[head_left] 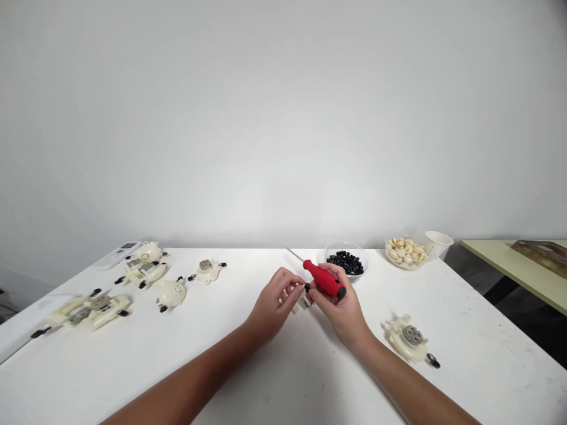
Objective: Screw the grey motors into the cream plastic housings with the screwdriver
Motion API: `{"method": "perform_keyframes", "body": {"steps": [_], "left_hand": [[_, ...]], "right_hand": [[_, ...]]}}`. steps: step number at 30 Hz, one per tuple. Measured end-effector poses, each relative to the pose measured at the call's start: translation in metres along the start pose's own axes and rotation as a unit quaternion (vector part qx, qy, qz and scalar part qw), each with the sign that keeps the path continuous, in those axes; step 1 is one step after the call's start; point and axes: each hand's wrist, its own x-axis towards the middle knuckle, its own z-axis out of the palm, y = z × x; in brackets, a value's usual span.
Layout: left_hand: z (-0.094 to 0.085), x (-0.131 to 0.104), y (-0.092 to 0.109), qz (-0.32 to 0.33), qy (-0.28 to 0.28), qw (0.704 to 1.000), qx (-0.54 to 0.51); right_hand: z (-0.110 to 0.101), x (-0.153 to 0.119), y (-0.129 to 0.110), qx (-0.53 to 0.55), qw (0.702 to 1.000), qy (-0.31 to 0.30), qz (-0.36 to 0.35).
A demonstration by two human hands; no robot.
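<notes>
My left hand (pixel 280 297) is closed, its fingertips pinching a small cream plastic part (pixel 302 303) that the fingers mostly cover. A small black piece (pixel 307 287) sits at the top of that part, between the fingertips of both hands. My right hand (pixel 340 307) is wrapped round a red-handled screwdriver (pixel 322 277); its metal shaft points up and left, away from the part. The right thumb and a fingertip also press at the black piece. Just behind the right hand stands a clear bowl of small black pieces (pixel 345 262).
Several cream housings with black ends (pixel 170 293) lie at the left, near a white remote control (pixel 117 255). One more housing (pixel 407 339) lies right of my arm. Back right stand a clear tub of cream pieces (pixel 404 254) and a white cup (pixel 438 241).
</notes>
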Motion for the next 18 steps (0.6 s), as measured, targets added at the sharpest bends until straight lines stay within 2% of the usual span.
{"method": "perform_keyframes", "body": {"steps": [8, 13, 18], "left_hand": [[-0.0011, 0.0007, -0.0004, -0.05, 0.001, 0.998, -0.034], [-0.002, 0.0001, 0.0007, -0.043, 0.013, 0.999, -0.017], [-0.0021, -0.0004, -0.0004, -0.064, -0.018, 0.997, -0.043]], "right_hand": [[-0.0042, 0.0039, -0.0016, -0.038, 0.999, -0.003, -0.014], [-0.0057, 0.0053, -0.0013, -0.071, 0.997, -0.008, -0.032], [-0.0057, 0.0041, -0.0005, -0.078, 0.996, -0.01, -0.03]]}}
